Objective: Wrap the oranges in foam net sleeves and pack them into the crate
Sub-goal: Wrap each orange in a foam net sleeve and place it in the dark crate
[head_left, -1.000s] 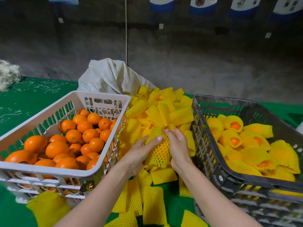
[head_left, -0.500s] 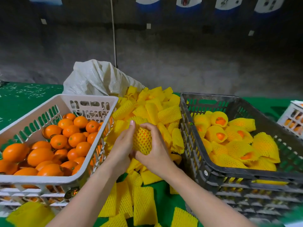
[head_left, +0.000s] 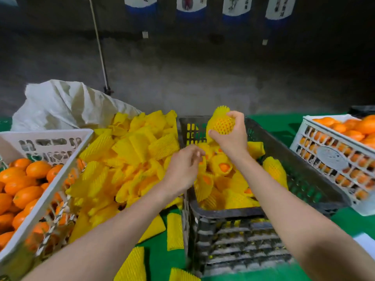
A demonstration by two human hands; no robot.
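Up over the far end of the black crate (head_left: 223,214), a sleeved orange (head_left: 222,124) sits in the right grip (head_left: 231,136), which has its fingers curled over the top and right of the fruit and its thumb pressed to the lower left side. The yellow foam net covers the fruit, and its open, ruffled end sticks out past the fingers toward the far side. The orange is clear of the crate's contents, above the wrapped oranges (head_left: 223,167) already heaped inside. Nearer and to the left, the left grip (head_left: 182,167) hangs over the crate's left rim with its fingers loosely curled, holding nothing, well apart from the held fruit. Left of the crate lies a loose pile of foam net sleeves (head_left: 132,151) on the green surface (head_left: 280,126), with a few stray sleeves spilling toward the near edge. Further left stands a white crate (head_left: 46,142) full of bare oranges (head_left: 26,179), and behind the pile slumps a white sack (head_left: 67,104). At the far right, a second white crate (head_left: 324,159) also holds oranges.
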